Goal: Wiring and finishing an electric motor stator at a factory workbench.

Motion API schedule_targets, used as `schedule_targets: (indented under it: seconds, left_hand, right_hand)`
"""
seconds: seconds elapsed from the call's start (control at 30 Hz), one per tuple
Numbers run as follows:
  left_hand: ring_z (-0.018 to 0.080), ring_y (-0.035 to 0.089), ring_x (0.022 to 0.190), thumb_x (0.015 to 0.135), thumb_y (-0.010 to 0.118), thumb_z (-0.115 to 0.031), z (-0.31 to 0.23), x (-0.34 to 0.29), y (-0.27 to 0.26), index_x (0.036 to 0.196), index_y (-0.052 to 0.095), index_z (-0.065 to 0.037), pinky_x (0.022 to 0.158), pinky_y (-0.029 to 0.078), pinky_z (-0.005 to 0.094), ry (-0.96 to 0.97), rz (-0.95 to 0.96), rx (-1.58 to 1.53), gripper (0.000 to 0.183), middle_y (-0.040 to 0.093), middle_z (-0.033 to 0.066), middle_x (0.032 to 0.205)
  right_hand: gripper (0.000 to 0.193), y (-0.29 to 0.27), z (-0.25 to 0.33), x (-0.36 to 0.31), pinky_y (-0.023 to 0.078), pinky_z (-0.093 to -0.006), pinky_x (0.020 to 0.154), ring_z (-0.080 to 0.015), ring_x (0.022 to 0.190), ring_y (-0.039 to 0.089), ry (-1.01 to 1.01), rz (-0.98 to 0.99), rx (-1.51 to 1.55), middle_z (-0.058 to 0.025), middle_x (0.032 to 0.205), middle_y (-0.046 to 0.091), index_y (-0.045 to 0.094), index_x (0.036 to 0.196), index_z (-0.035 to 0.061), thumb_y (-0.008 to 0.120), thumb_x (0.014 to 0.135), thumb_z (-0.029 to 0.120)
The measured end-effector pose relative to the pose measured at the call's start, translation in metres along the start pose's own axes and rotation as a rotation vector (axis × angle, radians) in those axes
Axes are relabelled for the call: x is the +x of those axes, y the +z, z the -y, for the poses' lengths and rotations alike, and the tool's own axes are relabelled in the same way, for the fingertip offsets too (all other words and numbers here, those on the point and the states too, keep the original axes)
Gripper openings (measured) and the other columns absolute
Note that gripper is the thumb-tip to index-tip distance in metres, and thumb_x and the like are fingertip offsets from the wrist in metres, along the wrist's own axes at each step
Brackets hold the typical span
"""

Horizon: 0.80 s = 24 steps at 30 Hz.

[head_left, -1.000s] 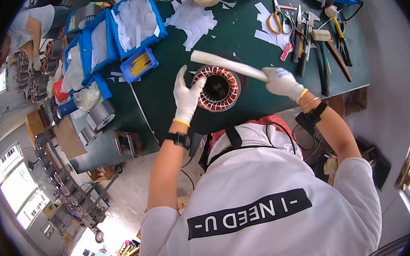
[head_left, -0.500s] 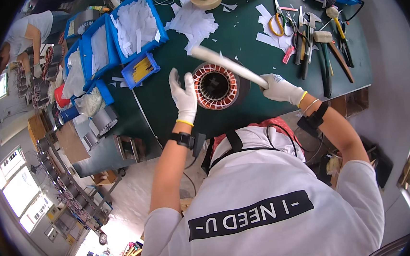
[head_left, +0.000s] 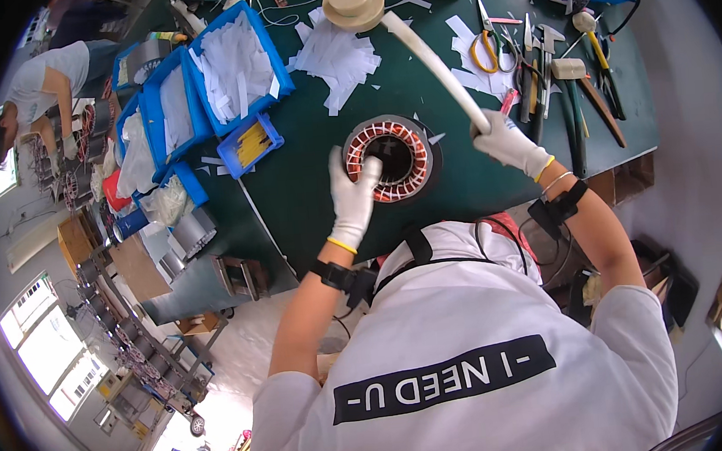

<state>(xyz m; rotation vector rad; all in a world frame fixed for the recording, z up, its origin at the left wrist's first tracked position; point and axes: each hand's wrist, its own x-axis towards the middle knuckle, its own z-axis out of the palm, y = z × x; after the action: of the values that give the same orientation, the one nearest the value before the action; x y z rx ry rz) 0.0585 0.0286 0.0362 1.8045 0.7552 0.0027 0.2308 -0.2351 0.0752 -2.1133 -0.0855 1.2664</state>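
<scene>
A motor stator (head_left: 420,155) stands upright on the table in front of me, its ring of orange-red windings laced with white cord facing up. My left hand (head_left: 352,194), in a white glove, grips the near left side of its rim, thumb at the inner edge and fingers around the outside. My right hand (head_left: 511,146), gloved too, is closed around the lower end of a long pale stick (head_left: 438,68). The stick is held raised to the right of the stator, tilted up and left, apart from it.
Blue bins (head_left: 234,62) of white paper strips and a small tray (head_left: 249,144) of yellow pieces stand left. Loose strips (head_left: 333,58) and a cream round block (head_left: 354,4) lie beyond the stator. Scissors (head_left: 486,42), pliers and mallets (head_left: 569,69) lie right. A co-worker (head_left: 52,76) bends at far left.
My left hand has gone from open beside the stator to gripping its rim. The stick has swung up and right, away from over the stator, in my right hand.
</scene>
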Motion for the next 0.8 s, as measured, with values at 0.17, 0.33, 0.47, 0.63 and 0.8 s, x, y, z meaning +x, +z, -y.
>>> schedule_targets:
  seconds: [0.17, 0.33, 0.47, 0.63, 0.8]
  left_hand:
    - [0.023, 0.062, 0.119, 0.09, 0.071, -0.014, 0.01, 0.024, -0.008, 0.145, 0.042, 0.008, 0.103, 0.049, 0.0346, 0.147, 0.166, -0.03, 0.066, 0.059, 0.021, 0.135]
    - [0.0241, 0.062, 0.119, 0.089, 0.075, -0.021, 0.0, 0.056, -0.007, 0.145, 0.045, 0.005, 0.102, 0.049, 0.0354, 0.22, 0.316, -0.002, 0.068, 0.062, 0.0185, 0.131]
    - [0.026, 0.061, 0.12, 0.081, 0.085, -0.029, -0.013, 0.047, 0.003, 0.148, 0.039, 0.006, 0.105, 0.048, 0.0375, 0.027, 0.333, -0.253, 0.088, 0.058, 0.0217, 0.136]
    - [0.0307, 0.051, 0.134, 0.081, 0.081, -0.052, 0.02, 0.003, -0.005, 0.148, 0.033, 0.013, 0.114, 0.039, 0.039, -0.055, 0.333, -0.193, 0.105, 0.051, 0.0272, 0.143]
    - [0.0329, 0.055, 0.129, 0.095, 0.06, -0.061, 0.026, 0.005, -0.032, 0.146, 0.045, 0.006, 0.111, 0.041, 0.0382, 0.093, 0.158, 0.024, 0.085, 0.054, 0.0244, 0.142]
  right_hand:
    - [0.033, -0.018, -0.002, 0.017, 0.056, -0.0437, 0.082, -0.0373, 0.095, 0.07, -0.218, 0.063, -0.574, -0.0206, 0.098, 0.072, 0.068, 0.112, 0.0058, 0.059, 0.08, 0.007]
    - [0.038, -0.022, -0.021, 0.032, 0.056, -0.0429, 0.083, -0.0377, 0.095, 0.07, -0.337, 0.117, -0.571, -0.0198, 0.097, 0.072, 0.068, 0.116, 0.0063, 0.06, 0.079, 0.007]
    - [0.035, -0.049, -0.006, 0.043, 0.056, -0.046, 0.078, -0.0383, 0.088, 0.071, -0.345, 0.013, -0.805, -0.0183, 0.092, 0.072, 0.068, 0.112, 0.0066, 0.06, 0.078, 0.006]
    - [0.038, -0.046, -0.009, 0.019, 0.056, -0.0439, 0.081, -0.0358, 0.093, 0.071, -0.314, 0.039, -0.796, -0.016, 0.097, 0.072, 0.069, 0.114, 0.0084, 0.059, 0.077, 0.007]
    - [0.026, -0.056, -0.046, 0.031, 0.053, -0.0482, 0.081, -0.0392, 0.094, 0.068, -0.303, -0.167, -0.709, -0.0192, 0.094, 0.07, 0.065, 0.105, 0.0069, 0.06, 0.08, 0.011]
